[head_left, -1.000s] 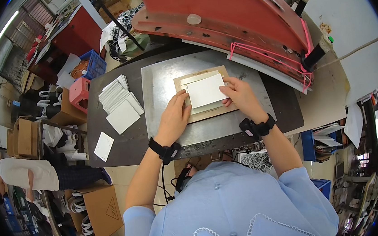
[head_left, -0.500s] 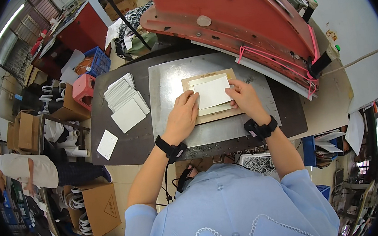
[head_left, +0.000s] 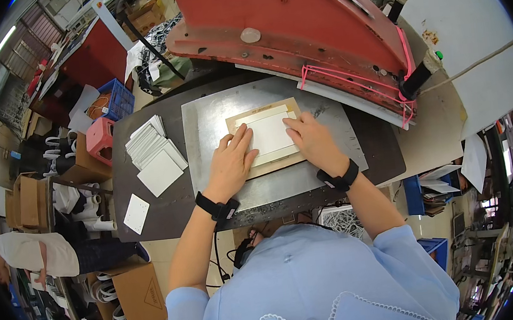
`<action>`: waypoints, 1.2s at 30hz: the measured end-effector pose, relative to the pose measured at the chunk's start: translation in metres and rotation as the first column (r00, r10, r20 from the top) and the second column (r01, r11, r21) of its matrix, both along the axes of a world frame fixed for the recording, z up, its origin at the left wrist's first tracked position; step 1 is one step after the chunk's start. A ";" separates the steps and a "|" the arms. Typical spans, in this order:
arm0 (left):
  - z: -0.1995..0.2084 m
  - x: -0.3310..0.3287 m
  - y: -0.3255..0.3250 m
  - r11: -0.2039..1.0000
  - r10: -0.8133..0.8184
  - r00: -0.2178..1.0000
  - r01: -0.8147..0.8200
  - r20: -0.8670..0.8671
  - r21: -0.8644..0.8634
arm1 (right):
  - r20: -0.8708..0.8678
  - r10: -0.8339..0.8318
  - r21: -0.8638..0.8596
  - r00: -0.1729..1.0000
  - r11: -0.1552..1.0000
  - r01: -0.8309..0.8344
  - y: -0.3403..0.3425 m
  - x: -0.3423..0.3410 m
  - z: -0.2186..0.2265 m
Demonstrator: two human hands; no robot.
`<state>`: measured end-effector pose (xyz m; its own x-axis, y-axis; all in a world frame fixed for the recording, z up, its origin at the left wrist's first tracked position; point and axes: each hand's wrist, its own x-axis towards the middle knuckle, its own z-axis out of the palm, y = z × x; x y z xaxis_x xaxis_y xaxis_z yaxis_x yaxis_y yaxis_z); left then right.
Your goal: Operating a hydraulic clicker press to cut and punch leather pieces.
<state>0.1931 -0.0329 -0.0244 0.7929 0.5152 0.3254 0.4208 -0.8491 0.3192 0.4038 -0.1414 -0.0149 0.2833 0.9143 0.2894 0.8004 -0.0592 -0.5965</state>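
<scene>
A white rectangular card (head_left: pixel 270 133) lies flat on a tan board (head_left: pixel 277 166) with a pale raised frame. The board rests on a grey metal plate (head_left: pixel 205 123). My left hand (head_left: pixel 229 161) has its fingers stretched out over the left edge of the card, thumb apart. From the other side, my right hand (head_left: pixel 316 140) rests its fingertips on the card's right edge, fingers spread. To the left on the dark table is a fanned stack of white cards (head_left: pixel 155 150). Nearer me lies a single white card with small holes (head_left: pixel 136 213).
A big red machine frame (head_left: pixel 294 39) with pink cord (head_left: pixel 347 77) stands over the table's far side. Left of the table are a pink stool (head_left: pixel 100 141), a blue crate (head_left: pixel 118 102) and cardboard boxes (head_left: pixel 139 301). A person (head_left: pixel 37 255) stands far left.
The card has been lowered flat onto the board, and my right hand's fingers have spread along its edge. My left fingers have straightened. The whole view has shifted slightly.
</scene>
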 end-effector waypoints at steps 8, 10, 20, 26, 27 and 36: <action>0.010 0.002 0.001 0.997 -0.031 0.999 0.029 -0.028 -0.069 | -0.006 0.036 0.064 0.999 0.997 -0.035 0.003 0.007 -0.016; 0.007 0.000 0.004 0.996 -0.032 0.999 0.032 0.004 -0.087 | -0.073 0.039 0.031 0.997 0.999 -0.037 0.002 0.012 -0.007; 0.046 -0.062 -0.018 0.897 0.288 0.894 -0.127 0.342 -0.423 | -0.255 -0.607 0.721 0.752 0.399 0.567 -0.098 0.129 0.112; 0.058 -0.067 -0.056 0.874 0.157 0.929 0.028 0.335 -0.486 | -0.552 -0.233 0.455 0.800 0.721 0.523 -0.088 0.182 0.098; 0.060 -0.070 -0.062 0.847 0.133 0.950 0.039 0.283 -0.530 | -0.543 -0.262 0.445 0.798 0.715 0.538 -0.084 0.180 0.094; 0.078 -0.059 -0.092 0.791 -0.109 0.964 0.232 0.243 -0.567 | -0.477 -0.318 0.438 0.820 0.723 0.535 -0.102 0.134 0.105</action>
<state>0.1345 -0.1246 0.0534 0.8413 0.5173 0.1570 0.1668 -0.5246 0.8349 0.5379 -0.2433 0.0897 0.7806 0.3930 0.4861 0.5020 0.0693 -0.8621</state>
